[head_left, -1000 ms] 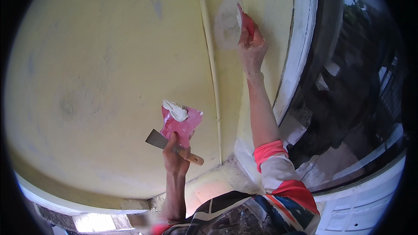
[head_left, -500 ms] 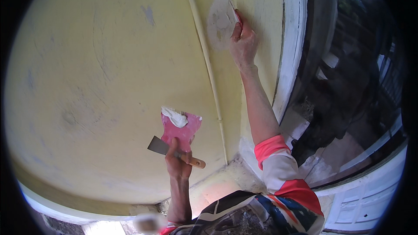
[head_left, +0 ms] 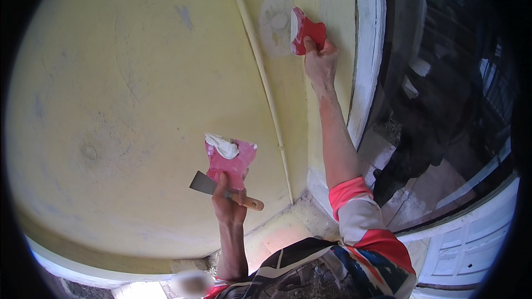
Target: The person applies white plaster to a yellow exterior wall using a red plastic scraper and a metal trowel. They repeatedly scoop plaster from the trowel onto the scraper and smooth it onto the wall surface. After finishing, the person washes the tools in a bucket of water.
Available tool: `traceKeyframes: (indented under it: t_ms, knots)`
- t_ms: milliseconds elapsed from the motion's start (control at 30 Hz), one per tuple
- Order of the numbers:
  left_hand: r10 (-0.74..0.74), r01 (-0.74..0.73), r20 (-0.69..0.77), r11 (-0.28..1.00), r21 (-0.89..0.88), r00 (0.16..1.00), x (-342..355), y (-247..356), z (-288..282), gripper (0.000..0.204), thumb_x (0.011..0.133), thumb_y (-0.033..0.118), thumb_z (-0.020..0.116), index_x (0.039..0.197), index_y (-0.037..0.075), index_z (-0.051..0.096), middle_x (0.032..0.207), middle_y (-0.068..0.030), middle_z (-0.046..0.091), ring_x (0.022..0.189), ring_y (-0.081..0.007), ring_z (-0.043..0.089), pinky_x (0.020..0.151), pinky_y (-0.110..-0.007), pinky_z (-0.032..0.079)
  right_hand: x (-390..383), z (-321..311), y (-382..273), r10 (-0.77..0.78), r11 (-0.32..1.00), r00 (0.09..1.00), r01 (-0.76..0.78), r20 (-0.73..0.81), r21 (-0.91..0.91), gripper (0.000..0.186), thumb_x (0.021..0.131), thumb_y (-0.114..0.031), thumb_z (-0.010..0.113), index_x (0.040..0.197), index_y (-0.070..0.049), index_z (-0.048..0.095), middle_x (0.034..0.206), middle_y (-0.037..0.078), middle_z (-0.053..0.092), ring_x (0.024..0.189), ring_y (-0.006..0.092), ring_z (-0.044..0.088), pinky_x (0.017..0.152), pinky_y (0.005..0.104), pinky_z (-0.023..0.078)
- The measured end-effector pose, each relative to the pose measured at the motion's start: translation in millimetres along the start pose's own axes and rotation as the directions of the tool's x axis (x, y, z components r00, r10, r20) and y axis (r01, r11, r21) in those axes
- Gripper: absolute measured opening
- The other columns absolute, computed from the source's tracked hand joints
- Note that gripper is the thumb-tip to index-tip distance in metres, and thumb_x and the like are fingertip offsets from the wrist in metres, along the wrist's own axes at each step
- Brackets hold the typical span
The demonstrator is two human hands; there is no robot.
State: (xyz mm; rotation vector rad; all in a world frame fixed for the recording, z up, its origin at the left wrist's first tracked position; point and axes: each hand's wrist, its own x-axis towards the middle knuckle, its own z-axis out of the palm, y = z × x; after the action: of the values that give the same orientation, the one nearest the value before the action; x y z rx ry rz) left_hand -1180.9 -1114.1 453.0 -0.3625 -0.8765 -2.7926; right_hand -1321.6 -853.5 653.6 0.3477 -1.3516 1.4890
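My left hand (head_left: 229,204) is closed round two tools in front of the yellow wall (head_left: 177,94). One is a pink plastic spreader (head_left: 230,170) with a lump of white putty (head_left: 223,146) on its upper edge. The other is a putty knife (head_left: 206,183) with a metal blade and a wooden handle, lying crosswise under the thumb. Higher up on the right, my right hand (head_left: 321,62) grips a red plastic spreader (head_left: 312,32) with white putty along its left edge. That edge is beside a pale, filled patch (head_left: 275,22) on the wall; whether it touches the wall I cannot tell.
A thin yellow pipe (head_left: 256,50) runs down the wall left of the patch. A white frame (head_left: 369,44) borders dark, reflecting glass (head_left: 443,105) on the right. Below are the floor corner (head_left: 302,210) and a white panelled surface (head_left: 465,254) at lower right.
My right hand has drawn back a little to the right and turned its spreader, so the broad face now shows instead of the thin edge. The left hand holds its tools almost as before.
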Motion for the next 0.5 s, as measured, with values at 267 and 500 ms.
traceKeyframes:
  t_ms: [267, 500]
  knots:
    - [0.015, -0.013, -0.028, 0.998, 0.067, 0.999, -2, 5, -1, 0.028, 0.100, 0.018, 0.053, 0.123, 0.003, 0.051, 0.108, -0.0114, 0.066, 0.098, -0.0237, 0.066, 0.039, -0.023, 0.041, 9, 28, 6, -0.344, 0.927, 0.935, 0.324, -0.082, -0.189, 0.033, 0.090, -0.002, 0.055, 0.122, -0.003, 0.062, 0.106, 0.019, 0.071, 0.098, 0.0330, 0.069, 0.086, 0.0368, 0.053]
    - [0.008, -0.007, -0.025, 0.999, 0.038, 1.000, 3, -6, 9, 0.020, 0.100, 0.018, 0.053, 0.113, 0.003, 0.055, 0.105, -0.0099, 0.066, 0.103, -0.0265, 0.067, 0.039, -0.024, 0.042, -42, 66, 38, -0.562, 0.774, 0.827, 0.524, -0.004, -0.355, 0.057, 0.087, 0.011, 0.049, 0.140, -0.011, 0.051, 0.138, 0.011, 0.058, 0.112, 0.0313, 0.065, 0.093, 0.0409, 0.057]
